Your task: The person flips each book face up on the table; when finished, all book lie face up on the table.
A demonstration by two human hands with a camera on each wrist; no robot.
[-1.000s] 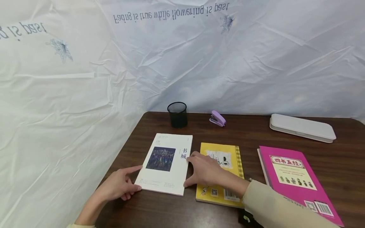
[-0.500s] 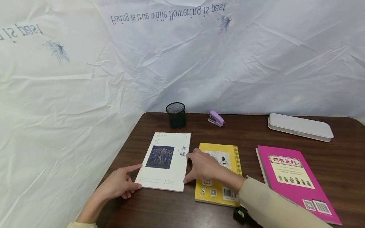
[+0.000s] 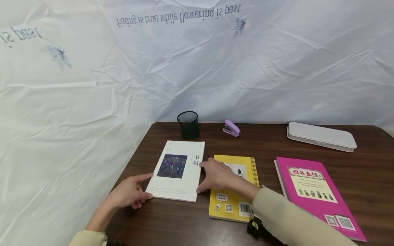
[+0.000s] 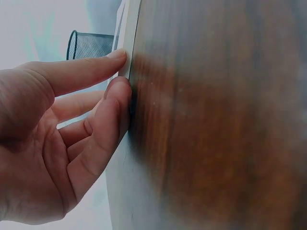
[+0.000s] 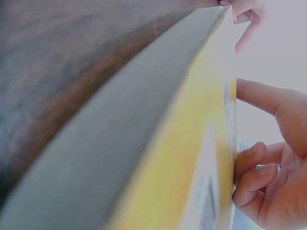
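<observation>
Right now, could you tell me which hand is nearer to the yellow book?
The right. The right hand lies over the yellow book's near-left part, fingertips at the white book's right edge; the left hand touches the white book's left edge.

Bare table [image 3: 172, 222] at 6 o'clock of white book [image 3: 176, 171]; yellow book [image 3: 234, 188] blocks 3 o'clock, cup [image 3: 188, 124] 12 o'clock.

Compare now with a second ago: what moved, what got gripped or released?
Little changed. The white book slid slightly away from the person, its gap to the yellow book unchanged. The left hand and right hand stay against its left and right edges, fingers touching, nothing newly gripped or released. Pink book, pen cup, stapler and white case kept their places.
</observation>
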